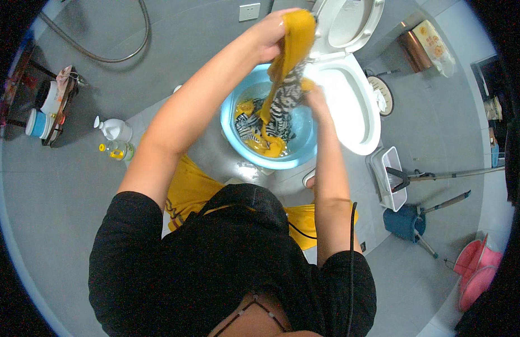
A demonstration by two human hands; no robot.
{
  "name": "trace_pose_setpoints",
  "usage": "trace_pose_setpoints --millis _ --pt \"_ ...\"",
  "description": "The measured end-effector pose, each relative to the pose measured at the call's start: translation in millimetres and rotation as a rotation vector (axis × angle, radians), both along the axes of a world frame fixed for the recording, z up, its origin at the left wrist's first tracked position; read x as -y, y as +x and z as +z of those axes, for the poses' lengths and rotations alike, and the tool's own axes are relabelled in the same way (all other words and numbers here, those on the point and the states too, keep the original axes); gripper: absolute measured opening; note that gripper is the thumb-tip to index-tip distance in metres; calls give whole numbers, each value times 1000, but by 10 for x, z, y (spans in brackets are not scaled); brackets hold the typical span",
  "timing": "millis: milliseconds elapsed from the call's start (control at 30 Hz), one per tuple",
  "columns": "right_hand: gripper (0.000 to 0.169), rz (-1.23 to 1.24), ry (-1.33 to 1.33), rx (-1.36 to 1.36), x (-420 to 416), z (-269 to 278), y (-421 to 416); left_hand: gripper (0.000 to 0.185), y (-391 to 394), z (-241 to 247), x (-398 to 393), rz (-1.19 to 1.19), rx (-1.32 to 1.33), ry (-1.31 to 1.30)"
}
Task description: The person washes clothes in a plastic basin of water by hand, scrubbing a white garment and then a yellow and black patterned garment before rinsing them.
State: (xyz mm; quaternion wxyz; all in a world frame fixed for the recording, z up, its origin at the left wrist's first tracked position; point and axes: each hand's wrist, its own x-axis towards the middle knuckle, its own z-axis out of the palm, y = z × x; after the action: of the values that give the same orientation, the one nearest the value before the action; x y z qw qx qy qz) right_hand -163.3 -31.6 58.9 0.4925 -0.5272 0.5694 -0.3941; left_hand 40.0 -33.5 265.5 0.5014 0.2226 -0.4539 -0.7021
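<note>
A wet yellow and black-and-white patterned cloth [285,94] hangs from my hands into a light blue plastic basin [243,153]. My left hand [270,38], raised above the basin's far side, is closed on the yellow part of the cloth. Lower and to the right, my right hand [314,94] grips another yellow edge of it. The lower end lies bunched in water in the basin. My right fingers are partly hidden.
A white toilet [371,126] with its lid up adjoins the basin's right side. A white pump bottle [116,129] and a clear bottle with a yellow cap [121,150] stand left. Right are a white bin [397,168] and a blue bucket [399,223].
</note>
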Motion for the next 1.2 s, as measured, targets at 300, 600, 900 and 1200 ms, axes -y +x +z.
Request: trace_pose_setpoints --millis 300,600,900,1200 --pt "20 -130 -452 -226 93 1621 -144 8 233 -972 81 172 700 -199" --pt "43 -194 -151 445 7 1275 -134 40 137 -1277 106 170 617 121" --pt "29 -250 -45 164 31 561 -180 29 351 -1994 164 121 574 311" --pt "30 40 207 -397 68 81 -427 37 590 -1936 310 -248 1023 260"
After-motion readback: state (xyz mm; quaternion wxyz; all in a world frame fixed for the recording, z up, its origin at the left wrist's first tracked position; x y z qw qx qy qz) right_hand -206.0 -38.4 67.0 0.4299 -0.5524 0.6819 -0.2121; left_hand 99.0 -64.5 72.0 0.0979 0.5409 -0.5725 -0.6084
